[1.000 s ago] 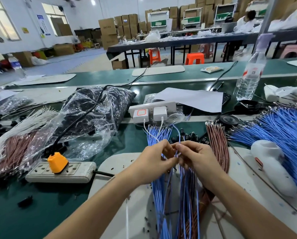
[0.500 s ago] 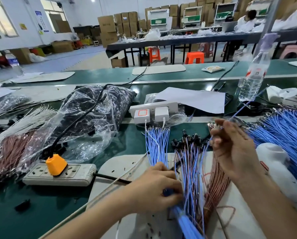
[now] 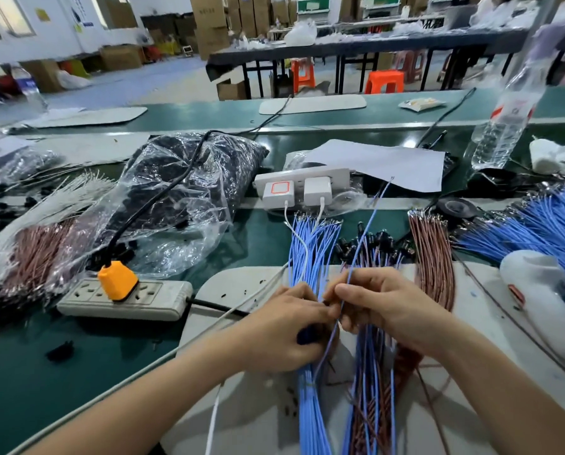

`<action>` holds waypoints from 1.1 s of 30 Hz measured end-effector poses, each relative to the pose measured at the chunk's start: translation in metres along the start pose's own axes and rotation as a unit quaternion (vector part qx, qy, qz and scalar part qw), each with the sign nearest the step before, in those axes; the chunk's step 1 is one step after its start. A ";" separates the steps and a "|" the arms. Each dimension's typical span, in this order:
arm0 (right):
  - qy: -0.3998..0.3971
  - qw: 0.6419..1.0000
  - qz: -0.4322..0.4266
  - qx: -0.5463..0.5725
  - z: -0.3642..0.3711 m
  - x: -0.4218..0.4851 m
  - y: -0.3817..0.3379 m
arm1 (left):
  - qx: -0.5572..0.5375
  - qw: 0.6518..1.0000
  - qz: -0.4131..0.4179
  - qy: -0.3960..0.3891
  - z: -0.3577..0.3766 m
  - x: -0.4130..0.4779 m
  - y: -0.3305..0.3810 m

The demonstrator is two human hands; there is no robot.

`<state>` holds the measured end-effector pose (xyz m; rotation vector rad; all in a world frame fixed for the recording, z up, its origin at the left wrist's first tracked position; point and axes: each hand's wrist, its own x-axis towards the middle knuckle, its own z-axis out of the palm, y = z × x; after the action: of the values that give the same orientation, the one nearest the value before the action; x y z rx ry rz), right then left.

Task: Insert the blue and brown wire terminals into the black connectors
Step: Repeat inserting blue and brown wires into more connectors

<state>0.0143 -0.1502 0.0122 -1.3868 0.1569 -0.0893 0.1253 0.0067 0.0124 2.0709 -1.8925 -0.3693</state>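
A single blue wire (image 3: 373, 218) is pinched between the thumb and forefinger of the right hand (image 3: 386, 307), and its far end stands tilted up towards the sheet of paper (image 3: 379, 162). The fingers of the left hand (image 3: 287, 326) are curled, and their tips are closed on the same wire just beside the right fingertips; whether a connector is also held there cannot be told. Both hands are held over a white board (image 3: 241, 405) on the green worktop (image 3: 77, 362). A blue wire bundle (image 3: 310, 244) is laid under the left hand, a brown wire bundle (image 3: 432, 254) to the right, and the black connectors (image 3: 379, 243) are heaped between them on the far side. A power strip (image 3: 150, 302) with an orange plug (image 3: 117, 279) is seen to the left
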 end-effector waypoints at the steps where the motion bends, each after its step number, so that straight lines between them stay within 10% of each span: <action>1: 0.015 1.000 -0.002 0.010 0.001 0.001 0.001 | 0.006 1.000 0.000 -0.001 0.000 0.000 -0.001; 10: 0.315 0.915 -0.141 0.211 -0.041 0.000 -0.015 | 0.011 0.999 0.039 -0.027 -0.005 -0.012 -0.004; 15: 0.285 0.938 -0.099 0.169 -0.033 0.005 -0.004 | -0.156 0.984 -0.030 0.078 -0.051 -0.013 -0.014; 18: 0.269 0.948 -0.084 0.148 -0.023 0.010 0.003 | -0.037 0.926 -0.282 0.250 -0.095 -0.007 -0.070; 21: 0.266 0.950 -0.068 0.146 -0.021 0.011 0.008 | 0.101 0.829 -0.543 0.082 -0.116 -0.013 -0.124; 33: 0.261 0.951 -0.056 0.154 -0.028 0.012 0.010 | 0.088 0.833 -0.493 0.233 -0.091 0.012 -0.182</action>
<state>0.0211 -0.1771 -0.0031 -1.0331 0.4845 -0.5566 0.3285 0.0142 0.0246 2.7838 -0.4843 0.1228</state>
